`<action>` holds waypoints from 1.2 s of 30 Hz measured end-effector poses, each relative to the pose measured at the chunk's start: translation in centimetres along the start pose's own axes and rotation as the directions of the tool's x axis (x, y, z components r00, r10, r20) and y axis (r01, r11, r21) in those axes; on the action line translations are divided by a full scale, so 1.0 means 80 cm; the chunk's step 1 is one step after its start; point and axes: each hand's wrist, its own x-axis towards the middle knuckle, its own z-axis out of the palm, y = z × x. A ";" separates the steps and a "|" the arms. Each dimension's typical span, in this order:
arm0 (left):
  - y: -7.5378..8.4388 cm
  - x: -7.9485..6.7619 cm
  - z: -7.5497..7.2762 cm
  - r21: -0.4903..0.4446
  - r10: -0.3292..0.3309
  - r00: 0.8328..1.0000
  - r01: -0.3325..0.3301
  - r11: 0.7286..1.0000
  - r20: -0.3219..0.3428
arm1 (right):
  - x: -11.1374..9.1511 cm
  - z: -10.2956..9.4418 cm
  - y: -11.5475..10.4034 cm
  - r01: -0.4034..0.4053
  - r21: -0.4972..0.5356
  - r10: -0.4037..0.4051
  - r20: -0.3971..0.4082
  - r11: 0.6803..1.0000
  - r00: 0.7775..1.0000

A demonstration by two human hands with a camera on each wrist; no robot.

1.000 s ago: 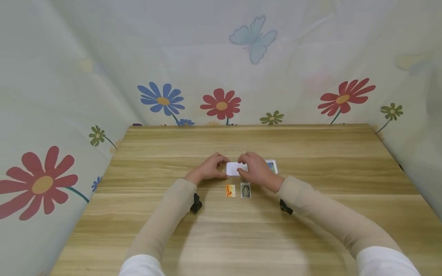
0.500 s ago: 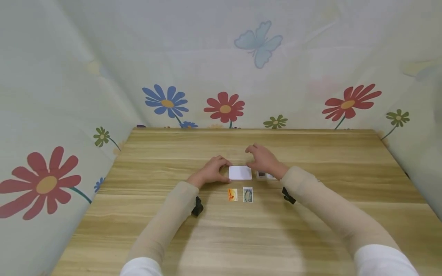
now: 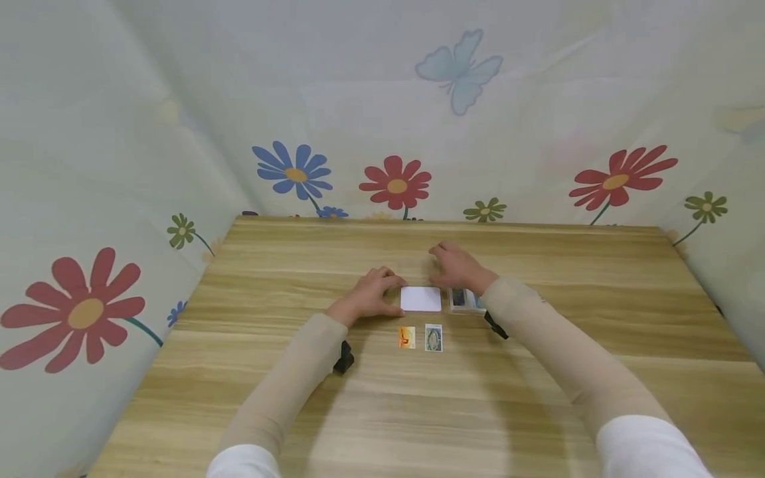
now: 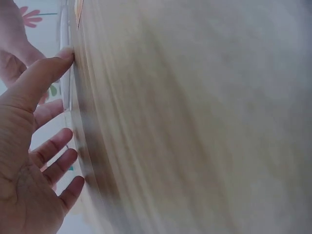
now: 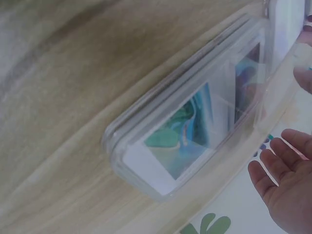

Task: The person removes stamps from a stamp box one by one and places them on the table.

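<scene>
A flat white rectangular card [image 3: 421, 299] lies on the table. My left hand [image 3: 372, 295] holds its left end between thumb and index finger; in the left wrist view the thumb presses its thin pale edge [image 4: 67, 90] while the other fingers spread loosely. Off the card's far right corner is my right hand [image 3: 459, 265], fingers loosely bent and nothing in them. Under the right wrist sits a clear plastic case [image 5: 165, 131] with colourful pictures inside, partly hidden in the head view. Nearer me lie two small picture cards, an orange one [image 3: 407, 337] and a greenish one [image 3: 433, 338].
The wooden table [image 3: 299, 252] meets a pale wall cloth [image 3: 335, 86] printed with flowers and a butterfly at its far edge. Black wrist mounts [image 3: 343, 358] hang under both forearms.
My right hand has lifted off the white card and moved up and right, uncovering the card's right part. My left hand keeps its hold on the left end. The head view has shifted slightly.
</scene>
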 end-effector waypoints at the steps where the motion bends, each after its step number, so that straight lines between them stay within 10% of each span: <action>1: 0.001 0.001 -0.001 0.014 0.002 1.000 -0.002 1.000 -0.003 | 0.002 0.000 0.002 -0.001 -0.004 0.001 0.005 1.000 1.000; 24: 0.002 -0.014 0.001 0.042 0.008 1.000 -0.008 0.999 -0.009 | 0.013 0.011 0.011 -0.033 0.016 0.030 0.139 0.999 0.990; 36: 0.005 -0.004 0.001 0.039 0.003 1.000 -0.003 0.999 0.004 | 0.008 0.009 0.021 0.006 0.006 -0.006 0.075 1.000 0.997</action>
